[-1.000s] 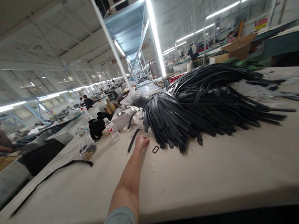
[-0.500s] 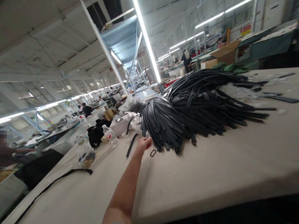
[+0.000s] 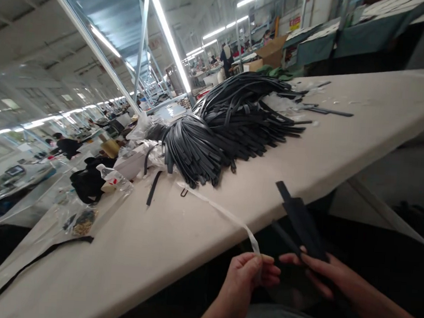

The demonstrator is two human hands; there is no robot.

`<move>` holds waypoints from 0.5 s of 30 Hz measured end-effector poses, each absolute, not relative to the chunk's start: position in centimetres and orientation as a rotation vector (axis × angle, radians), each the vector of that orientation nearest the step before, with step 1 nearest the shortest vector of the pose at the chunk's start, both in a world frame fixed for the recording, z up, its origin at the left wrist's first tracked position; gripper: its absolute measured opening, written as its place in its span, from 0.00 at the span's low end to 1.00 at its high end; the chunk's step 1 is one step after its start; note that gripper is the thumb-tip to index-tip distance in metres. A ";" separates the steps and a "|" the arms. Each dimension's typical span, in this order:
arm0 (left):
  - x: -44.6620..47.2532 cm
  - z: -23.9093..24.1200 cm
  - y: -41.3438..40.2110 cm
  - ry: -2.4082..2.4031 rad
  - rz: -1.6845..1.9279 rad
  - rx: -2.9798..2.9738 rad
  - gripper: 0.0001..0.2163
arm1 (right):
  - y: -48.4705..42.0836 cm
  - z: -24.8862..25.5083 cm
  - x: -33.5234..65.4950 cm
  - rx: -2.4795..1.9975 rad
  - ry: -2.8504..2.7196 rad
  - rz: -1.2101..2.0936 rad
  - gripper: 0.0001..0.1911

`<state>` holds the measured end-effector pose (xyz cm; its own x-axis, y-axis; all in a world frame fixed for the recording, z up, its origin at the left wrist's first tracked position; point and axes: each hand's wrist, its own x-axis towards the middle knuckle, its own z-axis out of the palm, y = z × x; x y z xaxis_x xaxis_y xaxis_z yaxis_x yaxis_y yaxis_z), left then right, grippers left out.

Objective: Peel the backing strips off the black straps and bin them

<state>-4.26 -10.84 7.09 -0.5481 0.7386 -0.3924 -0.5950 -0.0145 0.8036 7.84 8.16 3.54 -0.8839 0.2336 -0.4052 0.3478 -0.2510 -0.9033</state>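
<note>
Pinched in my left hand is the end of a thin white strip, which runs back over the table to the heap of black straps. My right hand is closed around dark strap pieces, one wide and flat with a narrower end sticking out. Both hands are close together in front of my body, just off the table's near edge. A small black rectangular ring lies by the heap, and a short black strap is left of it.
The pale table slants across the view. On its left are a plastic bottle, a bag of small brass-coloured parts, a black cloth item and a long black strap. Other people work farther back.
My left hand has come back from the heap to my body, now with the white strip in its fingers. My right hand with the dark strap pieces has come into view.
</note>
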 end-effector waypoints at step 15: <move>-4.0 6.4 -12.2 1.294 1.685 -0.062 0.16 | 5.1 7.7 2.0 0.315 1.869 -2.466 0.26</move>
<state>-3.98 -12.16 6.38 -0.5254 0.6471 -0.5525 -0.7010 0.0389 0.7121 1.97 5.12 7.72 -0.9790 0.0967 -0.1795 0.1467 -0.2777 -0.9494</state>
